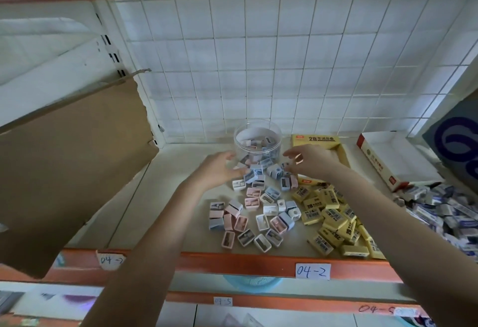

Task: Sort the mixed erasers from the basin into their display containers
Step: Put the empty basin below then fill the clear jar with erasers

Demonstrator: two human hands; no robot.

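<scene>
As I watched, the left hand and right hand hovered half-curled over small pastel block erasers heaped before the clear round plastic jar; whether either gripped one, I couldn't tell.

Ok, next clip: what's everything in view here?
clear jar: one, transparent, back centre, part-filled
pastel sharpener-like pieces: dozens, pink, blue, white, loose before the jar
2B erasers: many, yellow, piled right of them
2B display box: one, yellow, behind that pile
red-and-white box: one, open, far right
white-and-blue erasers: many, right edge
cardboard sheet: one, brown, left
basin: one, light blue, under the shelf
left hand, right hand: one each, at the pieces by the jar, grip unclear
</scene>
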